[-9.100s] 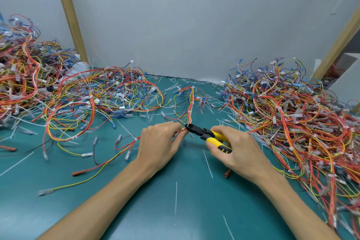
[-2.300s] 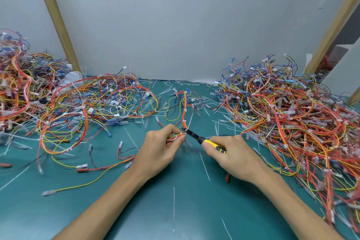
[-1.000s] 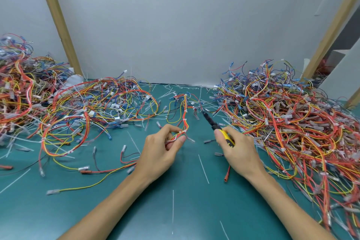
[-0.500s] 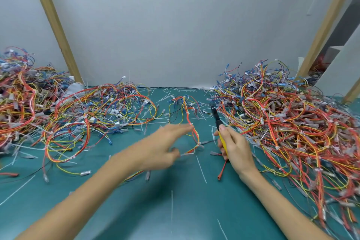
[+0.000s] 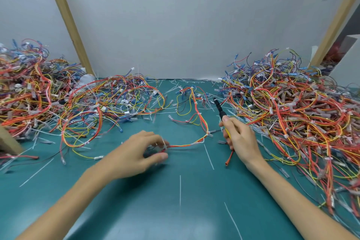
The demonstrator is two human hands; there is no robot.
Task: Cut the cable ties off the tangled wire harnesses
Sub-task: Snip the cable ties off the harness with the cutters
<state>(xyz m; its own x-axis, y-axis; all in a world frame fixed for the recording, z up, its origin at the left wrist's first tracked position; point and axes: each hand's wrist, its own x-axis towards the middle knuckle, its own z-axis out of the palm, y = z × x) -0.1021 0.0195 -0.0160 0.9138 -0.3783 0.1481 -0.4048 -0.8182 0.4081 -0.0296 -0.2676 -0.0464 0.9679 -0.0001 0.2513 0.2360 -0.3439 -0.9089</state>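
Left hand (image 5: 136, 156) was down on the green mat (image 5: 175, 216), thumb and fingertips pinching the near end of one orange-and-yellow wire harness (image 5: 183, 145); that hand was a little blurred. From the pinch the harness ran rightward across the mat, bent at a white cable tie (image 5: 208, 133) just short of the right hand (image 5: 241, 140), then climbed away toward the wall, with more white ties along its trunk. The right hand was wrapped around the yellow-handled cutters (image 5: 221, 111), black nose pointing up and away, held off the harness, just right of its trunk and touching nothing; whether the blades were parted could not be told. The two hands sat apart, the harness bend lying between them. A loose orange wire (image 5: 228, 159) lay by the right wrist. Heaped harnesses flanked the scene: a big pile on the right (image 5: 292, 107), a spread pile on the left (image 5: 109, 99), and a taller heap at far left (image 5: 25, 87). Thin white offcuts (image 5: 180, 191) lay scattered over the mat.
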